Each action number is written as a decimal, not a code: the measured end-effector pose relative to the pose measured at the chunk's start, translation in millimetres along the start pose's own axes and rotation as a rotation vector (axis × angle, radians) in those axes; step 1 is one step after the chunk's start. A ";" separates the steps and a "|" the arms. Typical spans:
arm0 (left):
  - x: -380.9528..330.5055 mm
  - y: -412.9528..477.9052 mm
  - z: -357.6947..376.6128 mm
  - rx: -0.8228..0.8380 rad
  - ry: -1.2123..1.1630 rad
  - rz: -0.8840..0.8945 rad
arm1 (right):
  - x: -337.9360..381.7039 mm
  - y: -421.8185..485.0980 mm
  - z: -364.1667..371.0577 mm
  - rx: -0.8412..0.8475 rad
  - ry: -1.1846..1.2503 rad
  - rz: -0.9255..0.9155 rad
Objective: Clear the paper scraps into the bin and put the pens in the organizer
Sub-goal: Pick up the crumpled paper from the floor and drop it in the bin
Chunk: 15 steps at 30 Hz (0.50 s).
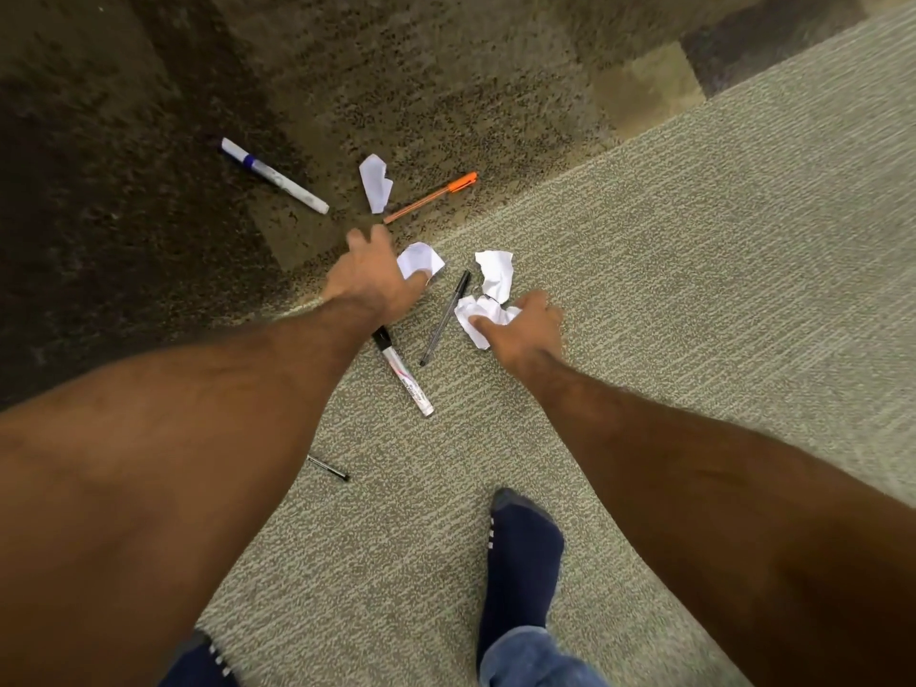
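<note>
Clearly the scrap-gathering step: the right hand (525, 334) has its fingers curled on a crumpled scrap (476, 317) just right of the clear pen (445, 317) on the floor; the left hand (374, 275), fingers spread, touches another scrap (420, 257) left of that pen. Next, I judge, lift both; no bin shows.

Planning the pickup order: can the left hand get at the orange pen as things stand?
Probably yes: the left hand is open just short of the orange pen, which lies in the open on the carpet, nothing covering it.
</note>
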<state>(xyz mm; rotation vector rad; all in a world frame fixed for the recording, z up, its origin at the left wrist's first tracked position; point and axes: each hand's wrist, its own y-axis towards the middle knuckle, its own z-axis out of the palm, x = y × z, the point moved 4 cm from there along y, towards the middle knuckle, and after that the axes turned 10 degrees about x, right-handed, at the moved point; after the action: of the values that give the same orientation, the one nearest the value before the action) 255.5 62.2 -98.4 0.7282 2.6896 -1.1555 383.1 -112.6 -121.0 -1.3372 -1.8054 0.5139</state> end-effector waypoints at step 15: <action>-0.3 13.3 7.5 0.037 -0.033 0.097 | -0.9 -3.2 -16.6 0.035 0.448 -0.094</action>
<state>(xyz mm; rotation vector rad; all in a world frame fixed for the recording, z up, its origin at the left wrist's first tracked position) 261.6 64.6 -112.2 0.8270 2.5817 -1.1858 394.5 -116.9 -109.3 -1.2220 -1.4715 0.1737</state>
